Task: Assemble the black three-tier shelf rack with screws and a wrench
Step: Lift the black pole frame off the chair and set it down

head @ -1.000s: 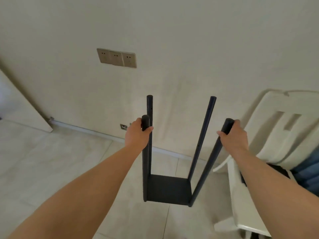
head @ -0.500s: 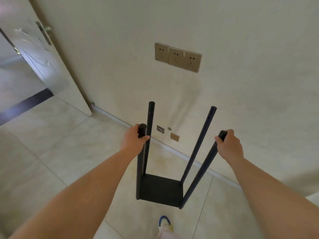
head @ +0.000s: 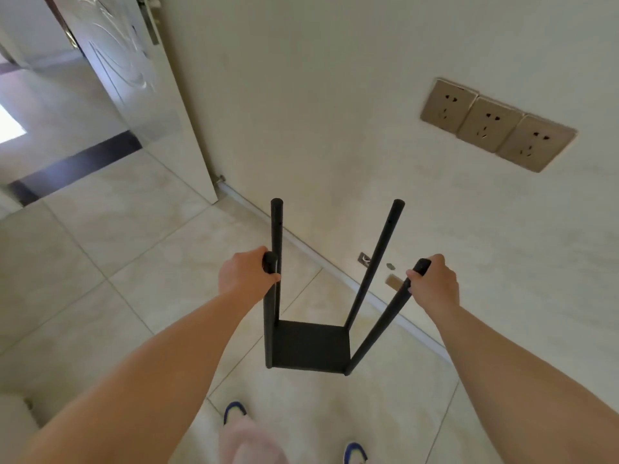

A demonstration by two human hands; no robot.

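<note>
The black shelf rack (head: 310,346) hangs above the tiled floor: one square shelf panel at the bottom, with several black poles rising from its corners. My left hand (head: 246,276) grips the top of the near left pole. The near right pole's top is held in my right hand (head: 433,284). The two far poles (head: 380,259) stand free, their tops bare. No screws or wrench are in view.
A cream wall with three gold sockets (head: 495,123) faces me. A white door (head: 134,88) stands open at the upper left, with a dark threshold strip (head: 73,167) beyond it. My feet in blue-toed shoes (head: 234,410) are below the rack.
The view has swung left: the white chair went out of view and the door came into view. Both hands keep their hold on the poles and the rack stays lifted.
</note>
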